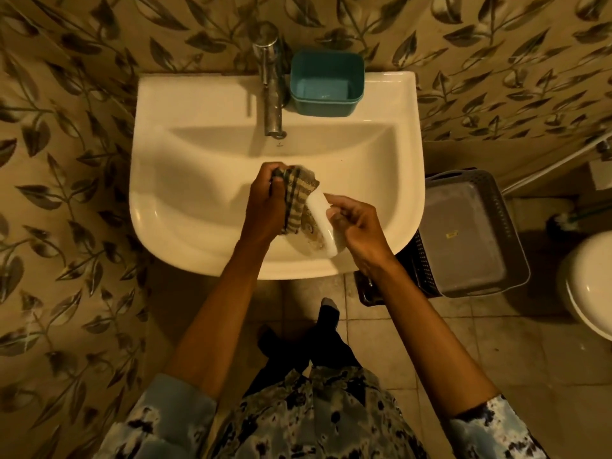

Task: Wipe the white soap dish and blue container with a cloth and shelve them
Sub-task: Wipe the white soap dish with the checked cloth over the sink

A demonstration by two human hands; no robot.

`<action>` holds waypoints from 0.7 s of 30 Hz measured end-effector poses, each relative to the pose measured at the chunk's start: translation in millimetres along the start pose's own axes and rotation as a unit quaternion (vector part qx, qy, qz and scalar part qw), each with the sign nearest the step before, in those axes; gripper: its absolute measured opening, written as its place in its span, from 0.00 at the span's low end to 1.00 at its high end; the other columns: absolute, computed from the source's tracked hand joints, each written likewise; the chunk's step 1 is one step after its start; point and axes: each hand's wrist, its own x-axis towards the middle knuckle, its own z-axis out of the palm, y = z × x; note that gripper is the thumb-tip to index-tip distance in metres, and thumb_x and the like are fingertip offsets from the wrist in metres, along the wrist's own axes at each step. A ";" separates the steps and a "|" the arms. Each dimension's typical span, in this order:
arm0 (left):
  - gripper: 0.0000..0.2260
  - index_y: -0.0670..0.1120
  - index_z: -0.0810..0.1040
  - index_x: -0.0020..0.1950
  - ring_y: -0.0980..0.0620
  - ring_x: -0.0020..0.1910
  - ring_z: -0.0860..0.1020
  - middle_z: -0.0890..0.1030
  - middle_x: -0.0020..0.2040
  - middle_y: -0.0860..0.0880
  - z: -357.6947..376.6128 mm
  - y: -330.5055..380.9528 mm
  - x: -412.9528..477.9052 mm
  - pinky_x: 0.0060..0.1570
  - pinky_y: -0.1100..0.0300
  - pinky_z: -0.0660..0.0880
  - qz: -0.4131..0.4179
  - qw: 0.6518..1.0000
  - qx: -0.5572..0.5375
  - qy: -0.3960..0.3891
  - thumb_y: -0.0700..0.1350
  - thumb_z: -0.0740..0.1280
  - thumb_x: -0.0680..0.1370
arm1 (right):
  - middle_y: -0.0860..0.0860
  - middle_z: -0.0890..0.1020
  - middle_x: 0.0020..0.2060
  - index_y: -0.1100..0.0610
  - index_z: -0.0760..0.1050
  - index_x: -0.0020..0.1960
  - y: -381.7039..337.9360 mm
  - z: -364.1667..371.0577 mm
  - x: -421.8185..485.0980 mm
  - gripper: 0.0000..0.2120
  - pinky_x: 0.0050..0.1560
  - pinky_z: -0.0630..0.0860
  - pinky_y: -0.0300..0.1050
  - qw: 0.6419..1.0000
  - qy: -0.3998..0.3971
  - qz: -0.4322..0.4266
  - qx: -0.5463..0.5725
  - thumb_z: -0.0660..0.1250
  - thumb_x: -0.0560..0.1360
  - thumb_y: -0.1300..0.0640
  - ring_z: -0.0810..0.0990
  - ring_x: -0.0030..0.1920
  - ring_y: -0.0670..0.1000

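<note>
white soap dish: tilted on edge over the near side of the sink, gripped by the right hand, fingers curled on its right rim. checked cloth: bunched in the left hand, fingers closed around it, pressed against the dish. blue container: upright on the far sink ledge, just right of the tap. grey basket: right of the sink.

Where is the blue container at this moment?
In the head view the blue container stands on the back ledge of the sink, just right of the faucet, against the leaf-patterned wall, away from both hands.
</note>
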 end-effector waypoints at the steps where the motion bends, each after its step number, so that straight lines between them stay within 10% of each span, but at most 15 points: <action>1: 0.13 0.44 0.72 0.59 0.49 0.52 0.77 0.78 0.53 0.46 0.7 3.1 1.4 0.55 0.50 0.75 0.020 1.000 0.018 0.004 0.45 0.51 0.80 | 0.54 0.82 0.55 0.61 0.77 0.62 -1.3 3.5 -0.9 0.14 0.62 0.76 0.52 1.000 0.002 0.013 0.013 0.62 0.78 0.67 0.80 0.57 0.53; 6: 0.13 0.47 0.73 0.58 0.47 0.60 0.73 0.75 0.60 0.47 25.0 12.2 -23.8 0.64 0.38 0.65 0.110 0.986 0.127 0.005 0.42 0.52 0.79 | 0.47 0.79 0.35 0.59 0.78 0.48 -18.2 16.9 -0.1 0.11 0.36 0.75 0.43 0.992 0.028 0.061 0.111 0.59 0.76 0.70 0.77 0.37 0.46; 12: 0.17 0.57 0.69 0.58 0.75 0.68 0.51 0.63 0.73 0.47 52.9 -23.6 -94.4 0.72 0.42 0.49 0.107 0.981 0.163 0.023 0.36 0.60 0.78 | 0.58 0.82 0.43 0.60 0.78 0.51 -32.6 11.0 9.3 0.12 0.38 0.80 0.45 0.958 0.129 0.122 0.225 0.58 0.76 0.70 0.82 0.42 0.55; 16: 0.18 0.52 0.70 0.63 0.57 0.71 0.61 0.68 0.70 0.44 61.3 -22.9 -94.4 0.70 0.36 0.52 0.084 0.982 0.164 0.029 0.36 0.57 0.76 | 0.52 0.80 0.41 0.51 0.78 0.46 -38.7 13.4 9.4 0.11 0.43 0.78 0.49 0.976 0.155 0.072 0.138 0.62 0.75 0.65 0.78 0.42 0.52; 21: 0.16 0.51 0.69 0.64 0.58 0.67 0.66 0.65 0.72 0.42 57.8 7.8 -74.5 0.70 0.37 0.52 0.109 0.984 0.130 0.063 0.46 0.51 0.78 | 0.54 0.80 0.38 0.51 0.76 0.41 -51.4 9.3 7.2 0.11 0.37 0.77 0.47 0.985 0.140 0.032 0.093 0.63 0.74 0.66 0.78 0.37 0.51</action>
